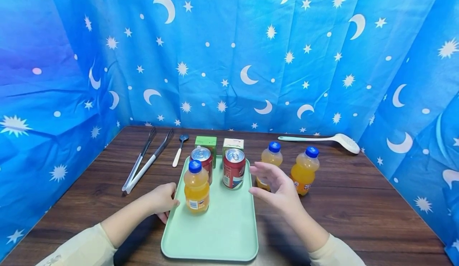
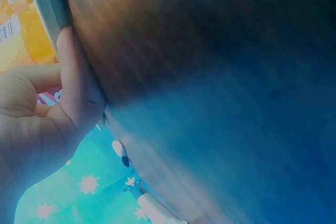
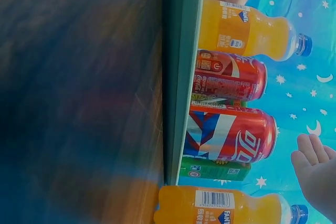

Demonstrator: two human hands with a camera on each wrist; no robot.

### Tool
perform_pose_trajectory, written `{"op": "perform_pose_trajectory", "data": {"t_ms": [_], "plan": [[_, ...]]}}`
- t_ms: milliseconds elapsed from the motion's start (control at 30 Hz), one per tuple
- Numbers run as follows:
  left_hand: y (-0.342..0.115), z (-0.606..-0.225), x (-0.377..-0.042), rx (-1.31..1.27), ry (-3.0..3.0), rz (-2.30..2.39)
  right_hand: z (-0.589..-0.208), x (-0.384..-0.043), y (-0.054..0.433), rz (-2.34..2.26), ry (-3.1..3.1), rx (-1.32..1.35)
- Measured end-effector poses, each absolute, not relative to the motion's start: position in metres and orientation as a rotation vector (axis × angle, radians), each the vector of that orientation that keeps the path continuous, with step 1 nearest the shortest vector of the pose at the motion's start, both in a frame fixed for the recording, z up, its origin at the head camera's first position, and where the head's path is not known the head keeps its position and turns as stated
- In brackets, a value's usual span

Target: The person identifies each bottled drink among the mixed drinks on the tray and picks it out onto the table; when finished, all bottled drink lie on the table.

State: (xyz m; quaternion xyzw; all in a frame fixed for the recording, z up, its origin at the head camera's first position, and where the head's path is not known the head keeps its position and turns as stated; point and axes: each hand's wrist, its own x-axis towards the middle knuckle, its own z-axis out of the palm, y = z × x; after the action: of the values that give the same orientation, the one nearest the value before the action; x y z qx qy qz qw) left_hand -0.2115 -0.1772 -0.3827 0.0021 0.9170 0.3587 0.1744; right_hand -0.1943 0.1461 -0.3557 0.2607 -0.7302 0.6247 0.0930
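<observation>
My left hand grips the left rim of a pale green tray, its thumb at the edge. Beside it on the tray stands an orange soda bottle with a blue cap. Two red soda cans, one left and one right, stand farther back. Behind them are a green carton and a white-topped carton. My right hand hovers off the tray's right edge, fingers spread and holding nothing. It partly covers an orange soda bottle; another bottle stands farther right.
Metal tongs and a small white-handled spoon lie left of the tray on the dark wooden table. A pale slotted ladle lies at the back right. A blue star-patterned curtain closes off the back and sides.
</observation>
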Motion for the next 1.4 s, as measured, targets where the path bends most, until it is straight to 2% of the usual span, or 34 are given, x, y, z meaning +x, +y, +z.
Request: {"op": "perform_pose_trajectory", "data": {"t_ms": [1400], "plan": [[-0.177,-0.384,-0.211,0.012,2.603,1.039,-0.349,-0.196,0.124,1.832,-2.16,0.907]]}}
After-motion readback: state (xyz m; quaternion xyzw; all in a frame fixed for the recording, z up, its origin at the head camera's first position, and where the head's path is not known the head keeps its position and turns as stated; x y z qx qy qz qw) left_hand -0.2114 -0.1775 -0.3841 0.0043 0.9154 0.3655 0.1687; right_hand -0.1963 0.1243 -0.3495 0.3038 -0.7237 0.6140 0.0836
